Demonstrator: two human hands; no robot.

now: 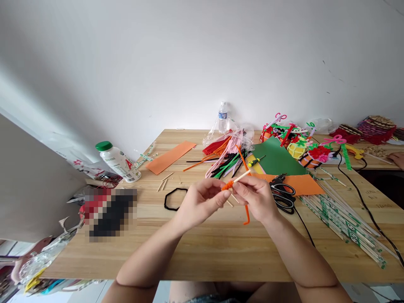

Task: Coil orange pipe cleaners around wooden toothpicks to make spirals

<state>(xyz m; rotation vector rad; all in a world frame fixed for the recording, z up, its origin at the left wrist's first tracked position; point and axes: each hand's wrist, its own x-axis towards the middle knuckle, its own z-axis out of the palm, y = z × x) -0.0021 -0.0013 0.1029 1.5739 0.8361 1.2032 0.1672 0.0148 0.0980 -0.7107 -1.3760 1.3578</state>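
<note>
Both hands meet over the middle of the table around a thin wooden stick [241,176]. An orange pipe cleaner [227,185] is coiled tightly around the stick's left part. My left hand [203,201] is closed, with thumb and fingers pinching the coiled end. My right hand [257,197] pinches the stick just right of the coil, and the stick's bare tip points up and away. A bent orange pipe cleaner length hangs below my right fingers; whether it joins the coil is hidden. Left of my left hand lies a black pipe cleaner ring [165,201], partly covered.
Behind are bundled pipe cleaners [221,145], a screwdriver [255,161] and green card [274,155]. Scissors [282,194] and wrapped chopsticks [344,225] lie right, before decorated pots [314,158]. A white bottle [118,162] stands left. Another person's hand [397,159] shows far right.
</note>
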